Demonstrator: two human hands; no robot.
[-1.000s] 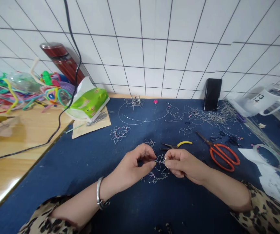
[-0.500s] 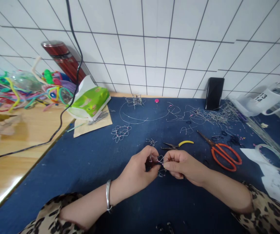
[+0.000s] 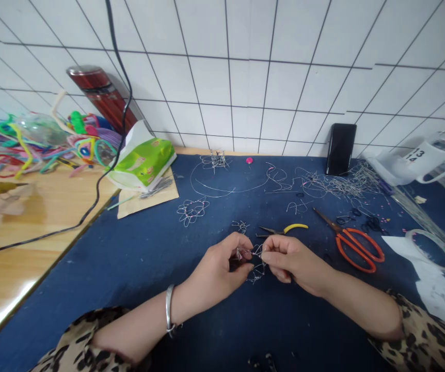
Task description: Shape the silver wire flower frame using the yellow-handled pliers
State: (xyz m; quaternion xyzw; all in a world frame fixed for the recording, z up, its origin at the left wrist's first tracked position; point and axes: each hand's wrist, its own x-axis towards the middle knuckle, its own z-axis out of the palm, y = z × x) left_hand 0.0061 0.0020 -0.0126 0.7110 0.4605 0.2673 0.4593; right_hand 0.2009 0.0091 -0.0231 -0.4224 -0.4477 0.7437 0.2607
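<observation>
My left hand (image 3: 218, 271) and my right hand (image 3: 290, 261) meet over the blue cloth (image 3: 137, 258), both pinching a small beaded wire ornament (image 3: 255, 261) held between their fingertips. Part of the wire piece hangs below the fingers; the rest is hidden by them. A silver bangle (image 3: 168, 311) sits on my left wrist. Just behind the hands lie yellow-handled pliers (image 3: 284, 229) and a small wire scrap (image 3: 240, 226).
Orange scissors (image 3: 352, 243) lie to the right. A wire flower (image 3: 191, 211), loose wire loops (image 3: 230, 183) and a wire pile (image 3: 342, 186) lie farther back. A black phone (image 3: 340, 149) leans on the tiled wall. A tissue pack (image 3: 141, 163), pipe cleaners (image 3: 40, 144), white mug (image 3: 426, 160) and black cable (image 3: 102, 181) surround.
The hands have drawn closer together and the wire ornament has folded up between the fingertips; a second ago it hung spread out below them. The view shifted slightly.
</observation>
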